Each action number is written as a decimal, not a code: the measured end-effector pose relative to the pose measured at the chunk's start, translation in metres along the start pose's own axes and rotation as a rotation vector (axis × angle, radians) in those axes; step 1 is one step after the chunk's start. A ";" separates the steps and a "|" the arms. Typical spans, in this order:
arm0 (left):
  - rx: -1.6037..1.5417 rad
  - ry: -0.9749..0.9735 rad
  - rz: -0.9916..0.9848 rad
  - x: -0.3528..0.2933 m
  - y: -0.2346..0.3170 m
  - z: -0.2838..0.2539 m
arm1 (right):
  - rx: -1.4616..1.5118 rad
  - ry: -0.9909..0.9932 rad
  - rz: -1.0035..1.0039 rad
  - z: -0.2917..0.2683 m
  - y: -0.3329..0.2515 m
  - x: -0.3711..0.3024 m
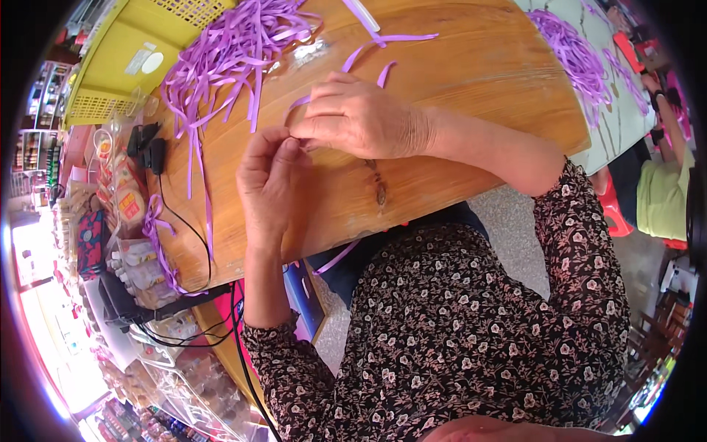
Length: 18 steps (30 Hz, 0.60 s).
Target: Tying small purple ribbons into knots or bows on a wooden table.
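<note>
My left hand and my right hand meet over the wooden table, their fingertips pinched together. A narrow purple ribbon curves up from between the fingers and passes behind my right hand. A ribbon end shows just beyond that hand's knuckles. What exactly lies between the fingertips is hidden. Past my hands, a large tangled heap of purple ribbons lies at the far left, with strands trailing toward me. Another loose ribbon lies near a thin white strip at the far edge of view.
A yellow plastic basket stands at the far left. Black cables run over the table's left side, near bagged items. On a marble-patterned table at right lies more purple ribbon. A person in a light green top sits there.
</note>
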<state>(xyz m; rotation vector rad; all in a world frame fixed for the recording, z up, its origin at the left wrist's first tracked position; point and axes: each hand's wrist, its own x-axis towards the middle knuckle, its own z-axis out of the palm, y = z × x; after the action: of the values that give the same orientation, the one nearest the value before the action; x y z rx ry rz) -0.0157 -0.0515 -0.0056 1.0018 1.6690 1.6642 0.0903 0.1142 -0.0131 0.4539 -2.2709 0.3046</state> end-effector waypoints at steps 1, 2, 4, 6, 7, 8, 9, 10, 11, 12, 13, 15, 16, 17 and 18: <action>-0.002 -0.009 0.004 0.000 0.003 0.002 | 0.002 0.022 -0.025 -0.002 -0.001 0.000; 0.014 -0.029 -0.025 0.001 0.006 0.004 | -0.007 0.022 -0.021 -0.006 -0.001 -0.002; 0.037 -0.032 -0.043 -0.002 0.013 0.006 | -0.031 -0.022 -0.001 -0.017 -0.006 0.005; 0.142 0.030 0.097 -0.001 0.015 0.013 | -0.058 -0.041 -0.005 -0.028 -0.008 0.004; 0.142 0.029 0.098 0.001 0.017 0.017 | -0.083 -0.063 -0.002 -0.034 -0.008 0.002; 0.362 -0.008 0.239 0.003 0.023 0.022 | -0.084 -0.063 -0.001 -0.042 -0.007 0.001; 0.587 -0.039 0.380 0.003 0.031 0.023 | -0.112 -0.062 -0.043 -0.052 -0.008 0.002; 0.642 -0.045 0.371 0.004 0.035 0.024 | -0.142 -0.064 -0.081 -0.062 -0.008 0.002; 0.644 -0.044 0.371 0.007 0.038 0.023 | -0.142 -0.062 -0.082 -0.074 -0.006 0.000; 0.726 -0.035 0.449 0.008 0.043 0.018 | -0.181 -0.054 -0.057 -0.087 -0.003 0.000; 0.800 -0.035 0.532 0.010 0.047 0.016 | -0.229 -0.051 -0.025 -0.102 0.000 -0.004; 0.852 -0.026 0.577 0.012 0.057 0.012 | -0.330 -0.028 0.072 -0.131 0.001 -0.016; 0.909 -0.013 0.616 0.011 0.060 0.007 | -0.423 -0.005 0.166 -0.144 0.001 -0.018; 0.916 -0.006 0.611 0.012 0.059 0.001 | -0.475 0.012 0.206 -0.160 -0.002 -0.015; 0.992 0.027 0.688 0.013 0.060 -0.006 | -0.531 0.029 0.246 -0.176 -0.007 -0.011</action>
<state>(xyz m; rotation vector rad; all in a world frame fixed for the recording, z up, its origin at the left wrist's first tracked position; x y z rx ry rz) -0.0215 -0.0472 0.0556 2.2132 2.3892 1.1083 0.2163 0.1730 0.0961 -0.1040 -2.2650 -0.1740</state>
